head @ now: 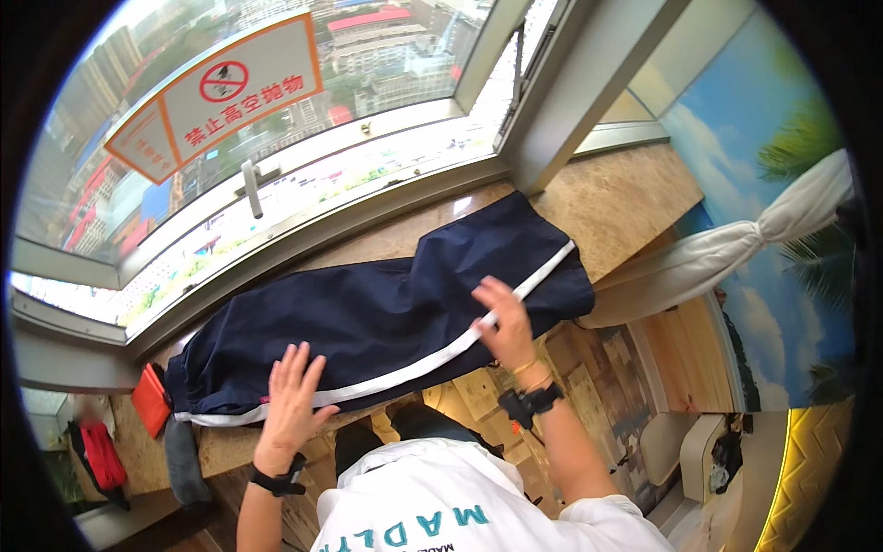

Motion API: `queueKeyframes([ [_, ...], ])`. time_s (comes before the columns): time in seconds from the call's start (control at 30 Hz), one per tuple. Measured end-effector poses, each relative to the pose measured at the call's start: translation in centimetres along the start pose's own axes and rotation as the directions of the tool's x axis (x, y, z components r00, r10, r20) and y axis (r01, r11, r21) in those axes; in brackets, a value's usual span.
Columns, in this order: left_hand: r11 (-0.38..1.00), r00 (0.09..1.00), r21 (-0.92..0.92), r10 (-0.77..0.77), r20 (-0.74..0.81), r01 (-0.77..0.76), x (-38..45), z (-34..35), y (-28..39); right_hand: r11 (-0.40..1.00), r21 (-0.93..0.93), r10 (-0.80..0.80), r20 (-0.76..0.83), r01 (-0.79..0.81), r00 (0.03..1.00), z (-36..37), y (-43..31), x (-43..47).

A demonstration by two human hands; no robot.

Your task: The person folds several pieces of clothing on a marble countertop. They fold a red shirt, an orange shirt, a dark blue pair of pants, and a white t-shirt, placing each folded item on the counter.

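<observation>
Dark navy trousers [359, 317] with a white side stripe lie lengthwise along a marble window sill [614, 200]. The waistband end is at the left, the leg ends at the right. My left hand [293, 397], fingers spread, is at the near edge of the fabric over the stripe, towards the waistband. Over the stripe further right is my right hand [507, 324], fingers apart and slightly blurred. Neither hand grips anything. Whether the palms touch the cloth I cannot tell.
Behind the sill stands a tilted-open window [255, 186] with a handle and a warning sign. An orange-red item [150, 400] and a grey cloth [185, 462] are at the sill's left. A tied white curtain [690, 265] hangs at the right, beside a sky-and-palm mural [752, 331].
</observation>
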State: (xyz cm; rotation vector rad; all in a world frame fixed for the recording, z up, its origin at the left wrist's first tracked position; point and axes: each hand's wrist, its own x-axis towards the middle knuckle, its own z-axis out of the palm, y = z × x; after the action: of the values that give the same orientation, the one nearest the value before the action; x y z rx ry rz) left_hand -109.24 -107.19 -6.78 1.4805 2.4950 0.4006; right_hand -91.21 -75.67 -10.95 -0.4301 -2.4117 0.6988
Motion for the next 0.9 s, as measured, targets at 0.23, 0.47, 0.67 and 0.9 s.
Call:
queueKeyframes([
  [0.23, 0.994, 0.985, -0.004, 0.107, 0.136, -0.108, 1.7, 3.2, 2.4, 0.674, -0.372, 0.547, -0.331, -0.639, 0.769, -6.5, 12.6, 5.1],
  [0.47, 0.994, 0.982, -0.006, 0.107, 0.158, -0.107, 2.3, 4.0, 2.0, 0.814, -0.162, 0.538, -0.152, -0.558, 0.829, -8.0, 17.1, 4.8],
  [0.67, 0.998, 0.986, -0.013, 0.071, 0.15, -0.069, 1.4, 3.6, 1.8, 0.605, 0.77, 0.715, -0.413, -0.203, 0.563, -12.2, 12.9, 0.5],
  [0.9, 0.983, 0.974, 0.009, 0.18, 0.137, -0.183, 1.6, 3.2, 1.5, 0.378, 0.626, 0.923, -0.196, -0.682, 0.333, -8.6, 16.5, -7.0],
])
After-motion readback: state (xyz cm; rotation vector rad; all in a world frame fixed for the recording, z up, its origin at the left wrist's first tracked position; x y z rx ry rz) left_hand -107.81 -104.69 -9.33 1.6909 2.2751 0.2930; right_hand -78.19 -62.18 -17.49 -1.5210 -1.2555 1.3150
